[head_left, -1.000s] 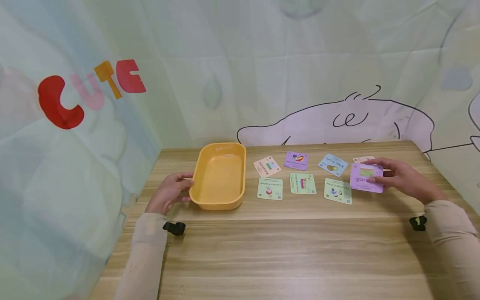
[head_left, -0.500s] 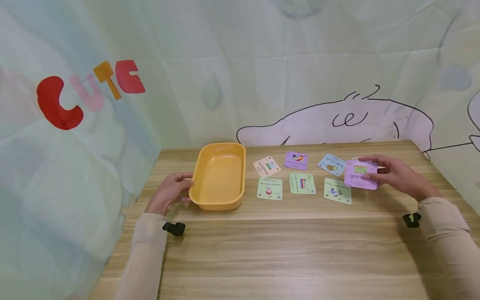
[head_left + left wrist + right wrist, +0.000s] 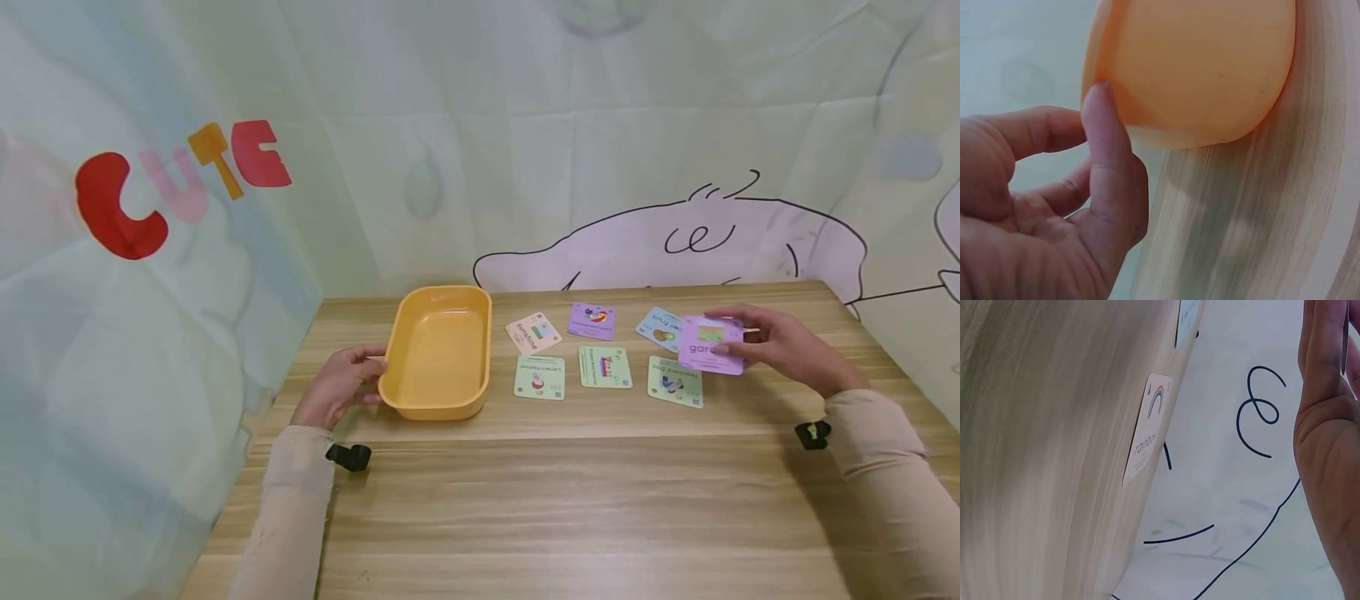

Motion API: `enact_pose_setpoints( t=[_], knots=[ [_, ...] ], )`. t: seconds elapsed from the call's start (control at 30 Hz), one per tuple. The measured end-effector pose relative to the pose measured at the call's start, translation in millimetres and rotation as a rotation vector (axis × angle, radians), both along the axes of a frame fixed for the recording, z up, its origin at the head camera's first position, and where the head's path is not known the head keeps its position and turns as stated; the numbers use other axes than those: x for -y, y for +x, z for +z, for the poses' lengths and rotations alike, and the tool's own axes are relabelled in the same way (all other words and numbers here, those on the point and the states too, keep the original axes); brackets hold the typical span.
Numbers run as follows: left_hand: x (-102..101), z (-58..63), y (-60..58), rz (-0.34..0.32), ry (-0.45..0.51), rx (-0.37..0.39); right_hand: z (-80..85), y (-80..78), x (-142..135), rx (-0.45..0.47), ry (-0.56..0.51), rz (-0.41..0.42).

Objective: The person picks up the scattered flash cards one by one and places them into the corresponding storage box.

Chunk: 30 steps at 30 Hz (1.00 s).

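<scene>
My right hand (image 3: 787,346) pinches a purple card (image 3: 699,356) at its right edge, face up above the table. The card overlaps a blue kiwi fruit card (image 3: 660,327) in the head view. In the right wrist view only the card's thin edge shows beside the fingers. At the left, my left hand (image 3: 341,386) grips the near-left rim of a yellow plastic tray (image 3: 384,377). The left wrist view shows the thumb (image 3: 1105,125) against the tray wall and the index finger outside it. The tray's inside is bare.
On the wooden table (image 3: 570,508) lie a sunshine card (image 3: 533,333), another purple card (image 3: 592,321), and green cards including Lantern Festival (image 3: 539,377), a boat card (image 3: 604,367) and Teachers' Day (image 3: 675,382). A rainbow card (image 3: 1149,428) lies near the far edge. A printed curtain hangs behind.
My right hand has carried the purple card a little to the left and away from me, over the kiwi fruit card. The left hand and tray have stayed in place.
</scene>
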State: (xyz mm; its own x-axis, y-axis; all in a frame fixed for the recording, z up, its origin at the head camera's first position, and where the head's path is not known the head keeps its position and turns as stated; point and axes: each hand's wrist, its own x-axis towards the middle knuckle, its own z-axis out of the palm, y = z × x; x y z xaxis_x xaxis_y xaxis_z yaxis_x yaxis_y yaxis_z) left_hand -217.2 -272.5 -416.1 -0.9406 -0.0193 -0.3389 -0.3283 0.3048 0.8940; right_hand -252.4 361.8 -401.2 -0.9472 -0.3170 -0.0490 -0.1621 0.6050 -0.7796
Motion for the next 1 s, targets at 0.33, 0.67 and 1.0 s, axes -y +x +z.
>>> enact_pose_setpoints(
  t=[0.33, 0.67, 1.0],
  knots=[
    [-1, 1.5, -0.4, 0.003, 0.008, 0.012, 1.5, -1.6, 9, -0.02, -0.003, -0.009],
    [0, -0.2, 0.7, -0.008, 0.008, 0.0, 1.1, -3.3, 20, -0.017, -0.04, 0.002],
    [-1, -0.2, 0.1, 0.001, 0.003, 0.009, 1.3, -6.1, 29, -0.021, -0.046, 0.018]
  ],
)
